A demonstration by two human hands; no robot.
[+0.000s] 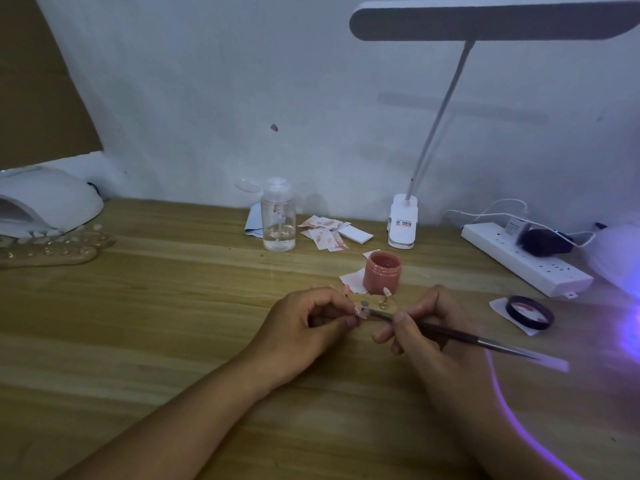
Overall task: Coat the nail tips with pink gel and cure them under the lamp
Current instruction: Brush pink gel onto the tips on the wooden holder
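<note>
Head view: left hand (304, 322) pinches a tip (360, 311), right hand (427, 329) grips the brush (450, 331), bristles at it. Jar (382, 271) open just beyond the fingers, spare tip (386, 292) beside. Coating underway; curing, I'd say, still ahead.

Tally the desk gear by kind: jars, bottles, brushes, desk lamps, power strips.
Pink gel jar: 1
Clear pump bottle: 1
Brush: 1, held in the right hand
Desk lamp: 1
Power strip: 1
Total: 5
</note>
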